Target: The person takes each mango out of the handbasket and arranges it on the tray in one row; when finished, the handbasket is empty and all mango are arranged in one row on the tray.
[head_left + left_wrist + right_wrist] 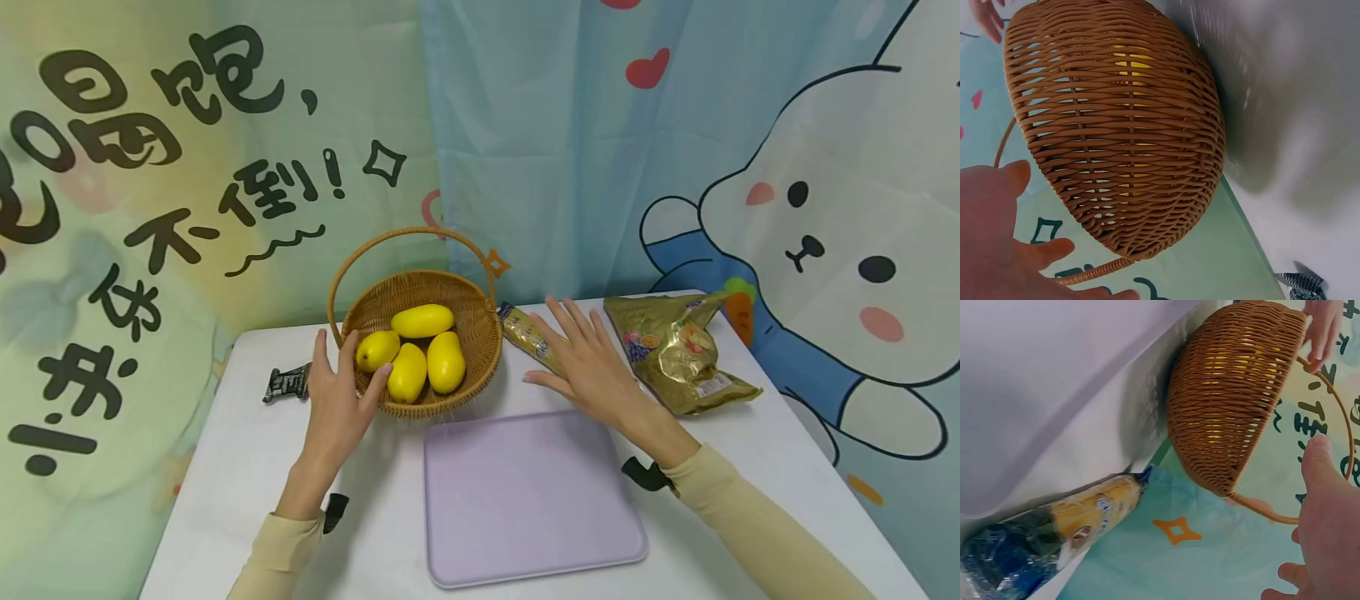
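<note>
A brown wicker basket [483, 333] with a tall arched handle stands at the back of the table, holding several smooth yellow oval fruits [446, 363]. At its left rim hovers my left hand [337, 404], fingers spread; whether it touches the rim cannot be told. To the basket's right my right hand [596, 371] is stretched out with fingers straight, over the lower end of a long gold snack packet [528, 333]. Neither hand holds anything. The right wrist view shows the packet [1094, 515] beside the basket [1229, 394], apart from the thumb.
A pale purple tray [532, 508] lies in front of the basket. A shiny gold snack bag [678, 354] is at the back right. Left of the basket lies a dark tower-shaped figurine [287, 384], partly behind my left hand. A printed curtain [525, 125] hangs behind the table.
</note>
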